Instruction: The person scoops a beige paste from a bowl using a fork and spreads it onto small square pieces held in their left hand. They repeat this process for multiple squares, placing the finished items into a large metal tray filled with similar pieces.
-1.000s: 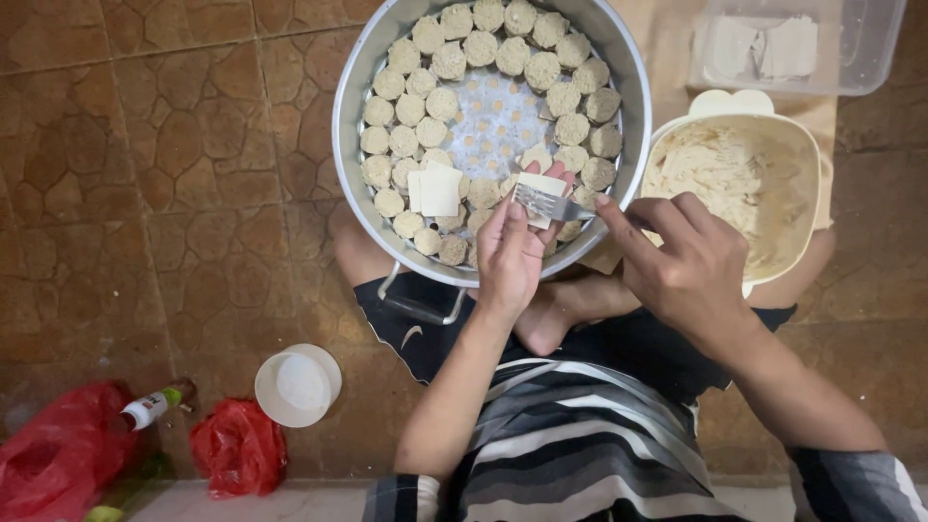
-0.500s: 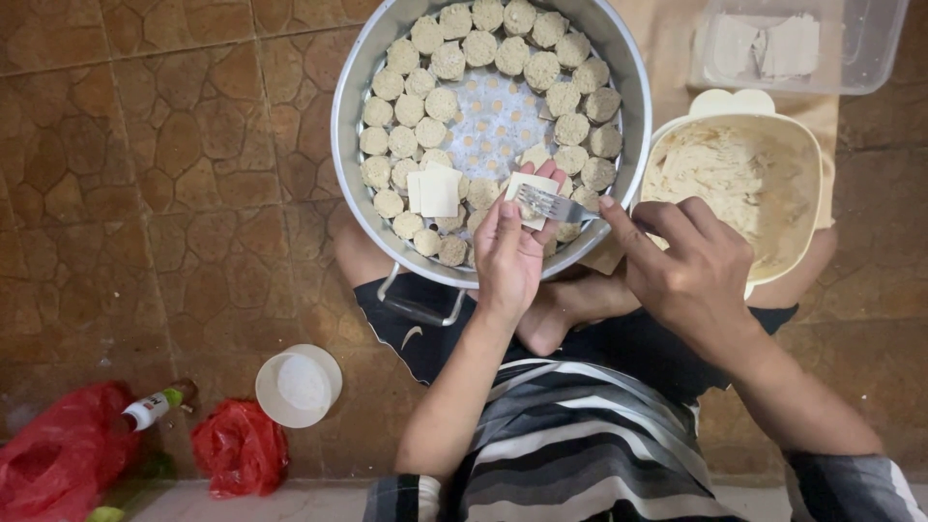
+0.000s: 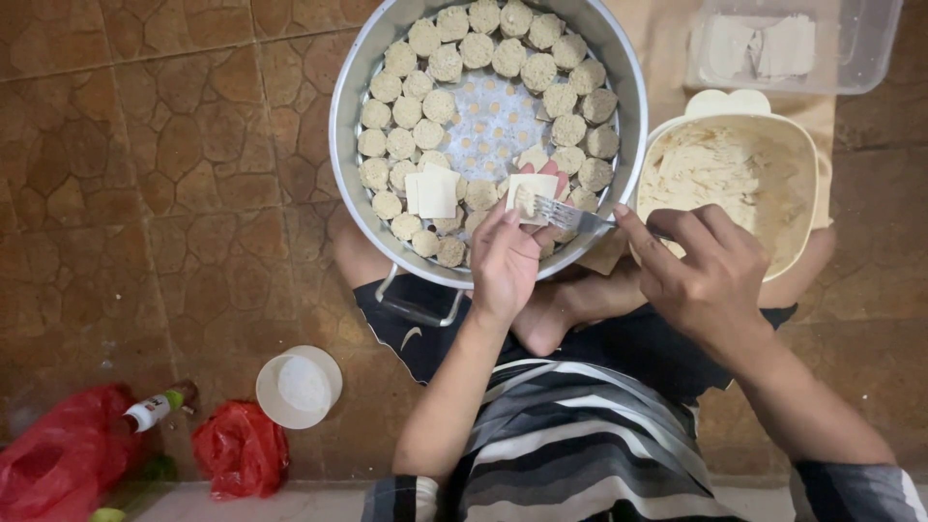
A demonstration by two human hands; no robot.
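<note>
A brown stone-patterned tile floor [image 3: 174, 193] fills the scene, evenly lit, with a pale strip along the bottom edge.

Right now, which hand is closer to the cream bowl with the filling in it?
Right. The right hand holds a fork at the cream bowl's near rim, overlapping its edge. The left hand is farther away, over the big metal steamer, holding a square wrapper.

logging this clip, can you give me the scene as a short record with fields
left hand: holds a square pale dough wrapper over the pan
right hand: holds a metal fork, tines on the wrapper
pan: round metal steamer pan ringed with small round dumplings
right of pan: cream plastic bowl of pale filling
floor, lower left: white round lid, red plastic bags
</note>
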